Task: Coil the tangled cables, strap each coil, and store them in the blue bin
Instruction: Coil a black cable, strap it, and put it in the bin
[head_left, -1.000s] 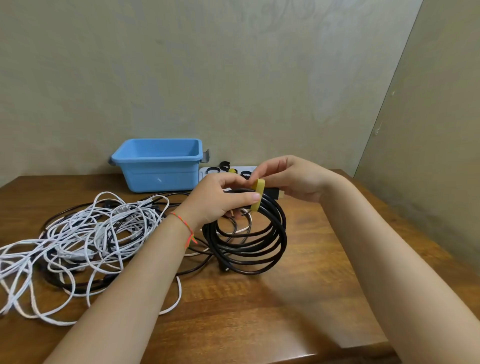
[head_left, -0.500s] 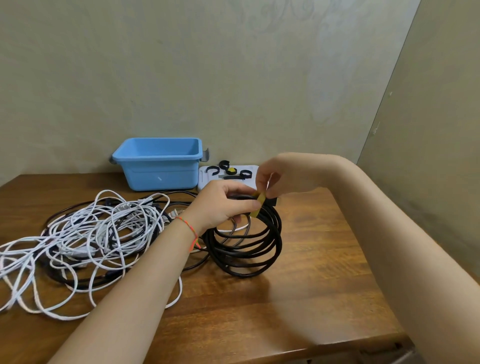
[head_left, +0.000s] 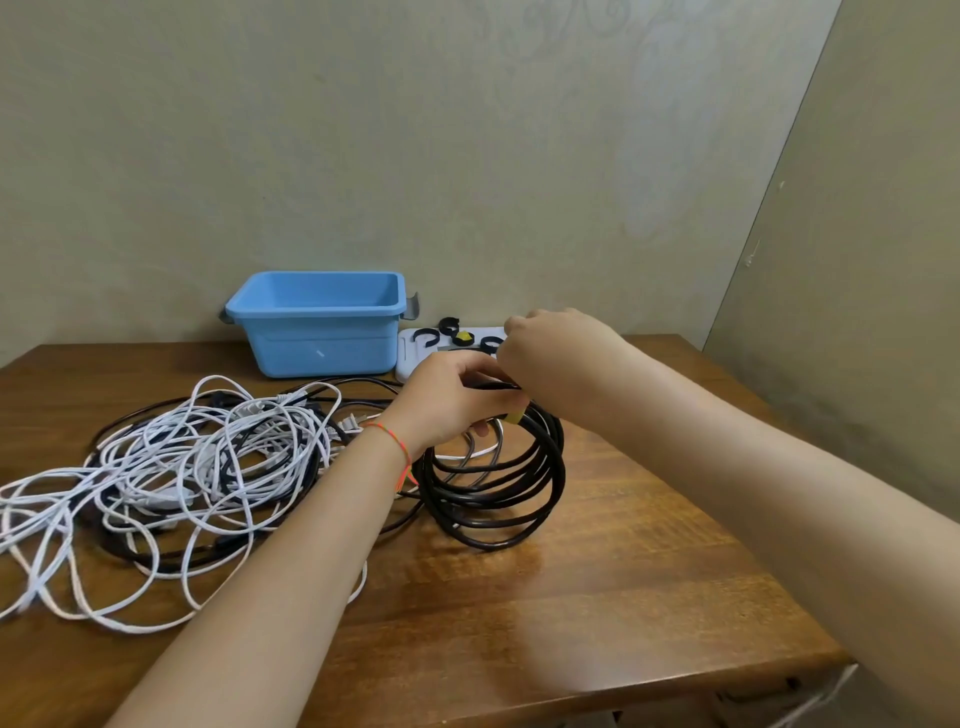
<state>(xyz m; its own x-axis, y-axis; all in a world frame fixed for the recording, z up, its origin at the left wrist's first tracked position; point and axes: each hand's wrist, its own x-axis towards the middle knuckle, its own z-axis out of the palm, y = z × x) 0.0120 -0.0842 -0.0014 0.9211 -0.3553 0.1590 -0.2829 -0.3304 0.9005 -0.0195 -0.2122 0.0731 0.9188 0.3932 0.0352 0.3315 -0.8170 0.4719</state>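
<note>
A coiled black cable (head_left: 498, 483) stands on edge in the middle of the wooden table (head_left: 623, 582). My left hand (head_left: 447, 405) grips the top of the coil. A yellow strap (head_left: 514, 417) wraps the coil's top, mostly hidden between my hands. My right hand (head_left: 556, 348) is closed over the top of the coil at the strap's upper end. A tangle of white and black cables (head_left: 182, 462) lies to the left. The blue bin (head_left: 322, 322) stands open and empty at the back by the wall.
A white tray (head_left: 410, 358) with black and yellow straps (head_left: 462, 338) sits right of the bin, behind my hands. The table's front edge and right corner are close, with a wall on the right.
My right hand has turned over the top of the coil, and the yellow strap is now mostly hidden under it. The coil and left hand stayed in place.
</note>
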